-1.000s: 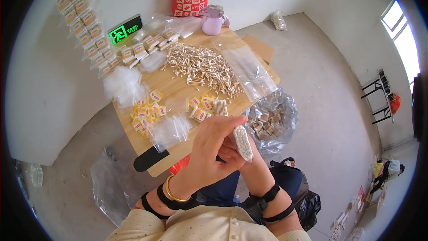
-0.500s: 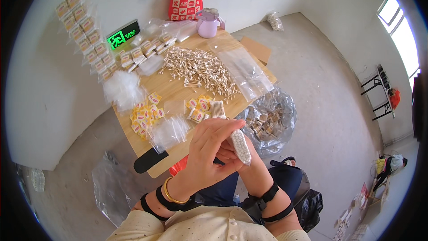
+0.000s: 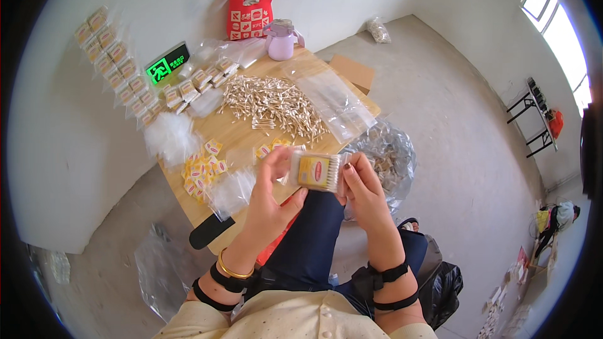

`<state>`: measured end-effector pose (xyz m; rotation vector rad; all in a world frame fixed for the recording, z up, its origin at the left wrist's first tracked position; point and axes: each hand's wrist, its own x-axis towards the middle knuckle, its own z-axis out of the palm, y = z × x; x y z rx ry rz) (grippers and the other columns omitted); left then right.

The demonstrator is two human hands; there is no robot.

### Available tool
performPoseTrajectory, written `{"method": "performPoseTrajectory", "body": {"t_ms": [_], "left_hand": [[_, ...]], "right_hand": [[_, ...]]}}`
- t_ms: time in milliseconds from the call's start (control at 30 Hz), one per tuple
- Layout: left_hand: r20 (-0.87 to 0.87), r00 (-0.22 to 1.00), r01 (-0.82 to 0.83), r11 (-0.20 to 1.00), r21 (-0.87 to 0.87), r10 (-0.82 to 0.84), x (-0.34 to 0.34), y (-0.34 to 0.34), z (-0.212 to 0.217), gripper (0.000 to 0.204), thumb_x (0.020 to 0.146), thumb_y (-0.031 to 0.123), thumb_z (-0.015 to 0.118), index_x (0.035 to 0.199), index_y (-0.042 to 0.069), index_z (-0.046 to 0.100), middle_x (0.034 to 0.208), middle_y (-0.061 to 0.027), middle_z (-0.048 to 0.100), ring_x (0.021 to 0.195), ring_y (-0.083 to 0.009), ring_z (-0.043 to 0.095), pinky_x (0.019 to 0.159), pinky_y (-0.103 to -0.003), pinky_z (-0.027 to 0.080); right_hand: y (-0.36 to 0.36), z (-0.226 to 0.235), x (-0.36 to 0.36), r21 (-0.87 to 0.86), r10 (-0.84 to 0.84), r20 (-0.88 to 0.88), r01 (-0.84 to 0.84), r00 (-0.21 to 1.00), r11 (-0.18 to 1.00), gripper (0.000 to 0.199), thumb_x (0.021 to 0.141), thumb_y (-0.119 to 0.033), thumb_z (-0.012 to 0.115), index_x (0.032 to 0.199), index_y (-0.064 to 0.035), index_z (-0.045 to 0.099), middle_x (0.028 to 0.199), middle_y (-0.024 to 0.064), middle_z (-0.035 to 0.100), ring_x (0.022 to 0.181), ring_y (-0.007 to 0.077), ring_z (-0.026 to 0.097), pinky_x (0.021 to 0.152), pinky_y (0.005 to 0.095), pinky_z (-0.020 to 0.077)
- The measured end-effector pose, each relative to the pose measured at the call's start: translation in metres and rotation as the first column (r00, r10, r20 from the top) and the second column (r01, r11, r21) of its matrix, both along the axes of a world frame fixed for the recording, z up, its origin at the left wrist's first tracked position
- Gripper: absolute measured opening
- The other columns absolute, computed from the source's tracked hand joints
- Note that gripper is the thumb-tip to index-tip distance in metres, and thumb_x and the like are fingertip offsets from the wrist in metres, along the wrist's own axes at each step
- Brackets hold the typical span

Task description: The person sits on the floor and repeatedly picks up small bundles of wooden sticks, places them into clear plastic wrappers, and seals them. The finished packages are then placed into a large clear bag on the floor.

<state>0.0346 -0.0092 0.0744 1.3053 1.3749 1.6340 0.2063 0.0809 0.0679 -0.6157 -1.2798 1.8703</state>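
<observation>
A clear packet of cotton swabs (image 3: 319, 173) with a yellow-and-white card inside is held up over the table's near edge, its card side facing up. My right hand (image 3: 365, 189) pinches the packet's right end between thumb and fingers. Beside the packet's left end, my left hand (image 3: 269, 183) has its thumb and fingers apart, the fingers slightly blurred. Its thumb tip lies by the packet's lower edge; whether it touches is unclear. Beyond the hands, loose cotton swabs (image 3: 273, 102) form a wide heap on the wooden table (image 3: 248, 135).
Yellow cards (image 3: 202, 169) and empty clear bags (image 3: 229, 191) lie at the table's near left. Filled packets (image 3: 116, 66) stand stacked at the far left near a green-lit sign (image 3: 167, 64). A lilac jug (image 3: 282, 41) stands at the back. Right of the table sits a plastic-lined container (image 3: 402, 141).
My hands have drawn apart from a cupped hold. The packet has turned from showing its swab tips to lying flat, now in the right hand. The view has shifted slightly.
</observation>
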Motion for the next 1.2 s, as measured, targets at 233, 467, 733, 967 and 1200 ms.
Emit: {"method": "performPoseTrajectory", "body": {"t_ms": [233, 467, 733, 967, 1200], "left_hand": [[-0.298, 0.948, 0.112, 0.994, -0.014, -0.111, 0.028, 0.003, 0.011, 0.036, 0.078, 0.009, 0.071, 0.111, 0.002, 0.058, 0.099, -0.0094, 0.059, 0.087, -0.0190, 0.058, 0.076, -0.030, 0.046], [-0.277, 0.944, 0.151, 0.980, -0.130, -0.182, 0.062, 0.011, 0.009, 0.015, 0.083, 0.011, 0.068, 0.089, 0.001, 0.058, 0.079, -0.0090, 0.065, 0.075, -0.0192, 0.064, 0.070, -0.030, 0.049], [-0.090, 0.900, 0.398, 0.887, -0.235, -0.427, 0.074, 0.012, -0.004, 0.011, 0.093, 0.010, 0.057, 0.087, 0.001, 0.057, 0.077, 0.0000, 0.059, 0.073, -0.0061, 0.056, 0.067, -0.022, 0.046], [-0.165, 0.935, 0.304, 0.949, -0.080, -0.313, 0.097, 0.011, -0.010, 0.020, 0.095, 0.020, 0.056, 0.092, 0.001, 0.056, 0.076, -0.0013, 0.058, 0.078, -0.0098, 0.055, 0.074, -0.026, 0.045], [0.378, 0.825, 0.539, 0.787, -0.300, -0.421, 0.122, 0.018, -0.016, 0.044, 0.101, 0.044, 0.037, 0.104, 0.004, 0.056, 0.075, 0.0008, 0.058, 0.062, -0.0040, 0.053, 0.054, -0.017, 0.042]], "right_hand": [[-0.011, 0.005, 0.026, 0.534, -0.296, 0.407, 0.039, 0.864, 0.845, 0.007, 0.087, -0.001, 0.059, 0.086, 0.0005, 0.052, 0.075, 0.0073, 0.056, 0.066, 0.0155, 0.055, 0.061, 0.0273, 0.0442], [-0.029, 0.015, 0.049, 0.647, -0.373, 0.460, -0.016, 0.805, 0.762, 0.013, 0.077, 0.001, 0.067, 0.080, -0.0004, 0.055, 0.077, 0.0087, 0.056, 0.069, 0.0205, 0.058, 0.061, 0.0295, 0.0447], [-0.043, 0.011, 0.087, 0.360, -0.157, 0.442, -0.014, 0.883, 0.933, 0.013, 0.085, -0.006, 0.067, 0.083, -0.0027, 0.055, 0.079, 0.0030, 0.055, 0.072, 0.0098, 0.055, 0.063, 0.0239, 0.0439], [-0.053, -0.019, 0.120, 0.104, -0.078, 0.011, 0.077, 0.997, 0.992, 0.015, 0.096, -0.017, 0.058, 0.095, -0.0036, 0.051, 0.087, -0.0037, 0.050, 0.081, 0.0037, 0.047, 0.070, 0.0203, 0.0388], [-0.055, -0.022, 0.149, 0.052, -0.183, -0.089, 0.188, 0.979, 0.981, 0.008, 0.098, -0.011, 0.051, 0.097, -0.0037, 0.048, 0.088, -0.0035, 0.049, 0.082, 0.0042, 0.047, 0.074, 0.0207, 0.0408]]}}
